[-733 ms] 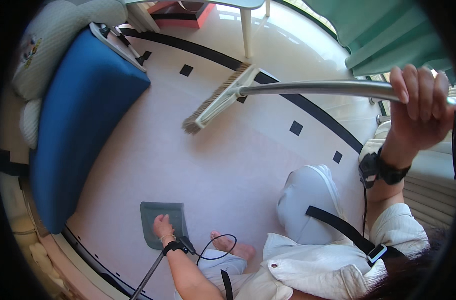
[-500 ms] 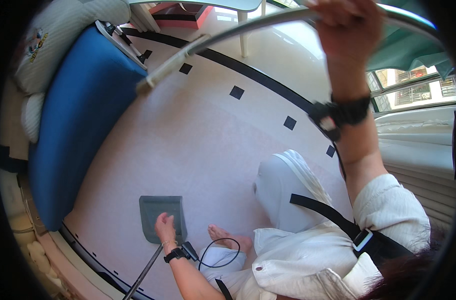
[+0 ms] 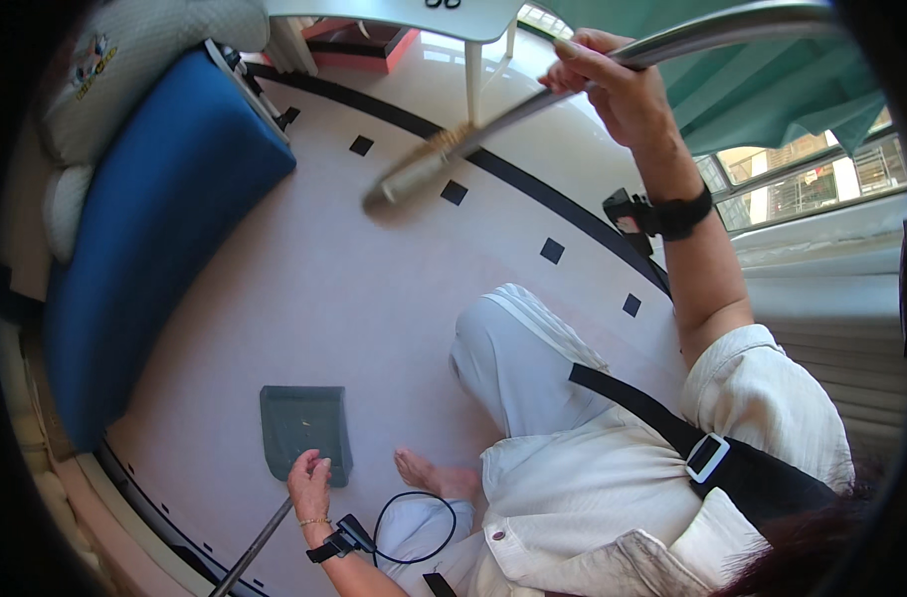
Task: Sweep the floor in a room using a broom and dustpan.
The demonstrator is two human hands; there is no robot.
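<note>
In my raised right hand point(image 3: 618, 95) at the upper right is a long metal-handled broom point(image 3: 513, 119), with the thumb lying along the shaft. Its pale head point(image 3: 414, 177), blurred by motion, hangs in the air over the far part of the floor. Low on the left, my left hand point(image 3: 309, 486) has its fingers curled in at the thin dustpan handle point(image 3: 253, 553), which runs beneath it; the palm side is hidden. Just beyond, the grey-green dustpan point(image 3: 304, 413) lies on the floor with a few small bits in it.
A blue padded panel point(image 3: 165, 219) stands along the left beside white quilted cushions point(image 3: 145, 80). A white table point(image 3: 384, 10) is at the back, a red box point(image 3: 364, 50) under it. Green curtain point(image 3: 772, 85) and window are to the right. My bare foot point(image 3: 434, 473) is beside the dustpan.
The broom head has swung right and nearer, away from the blue panel. My right hand has moved a little left and down. The left hand and dustpan keep nearly the same relation.
</note>
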